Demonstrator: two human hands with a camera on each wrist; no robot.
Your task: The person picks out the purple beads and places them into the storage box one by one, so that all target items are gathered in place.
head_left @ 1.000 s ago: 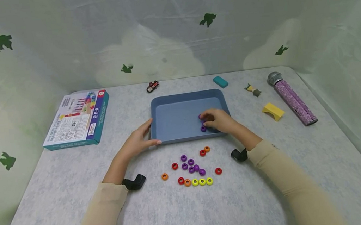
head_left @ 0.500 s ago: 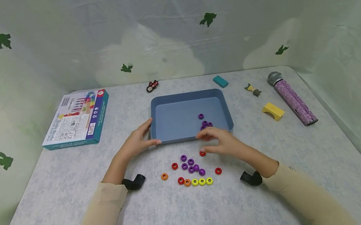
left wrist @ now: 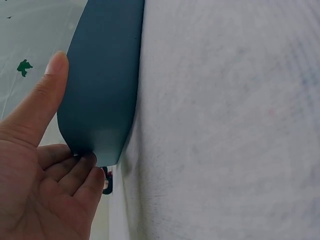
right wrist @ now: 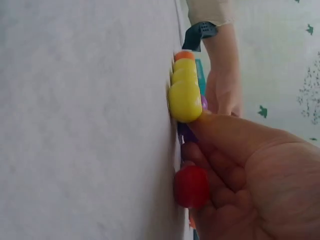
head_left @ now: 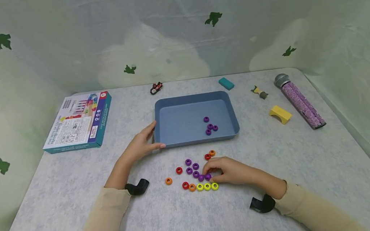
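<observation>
A blue tray (head_left: 190,100) lies at the middle of the table, with several purple beads (head_left: 210,126) in its right front part. At its left front corner rests my left hand (head_left: 138,146), the thumb straight along the front side (left wrist: 102,65) and the fingertips against the left end. My right hand (head_left: 230,170) pinches a purple bead (head_left: 207,177) between thumb and fingers, low at the table. More purple beads (head_left: 189,170) lie just left of it. Yellow beads (head_left: 207,187) stand in a row by the thumb. The right wrist view shows a red bead (right wrist: 191,186) beside the fingers.
Other red beads (head_left: 179,170) and orange beads (head_left: 168,181) lie around the purple ones. A flat box (head_left: 78,124) is at the left. Along the right are a glittery microphone (head_left: 301,102), a yellow arch block (head_left: 280,114) and a small figure (head_left: 259,92). A teal block (head_left: 226,83) sits behind the tray.
My right hand has come out of the tray, moving toward the front, and now has its fingers at a purple bead. Several purple beads stay behind in the tray. My left hand has not moved.
</observation>
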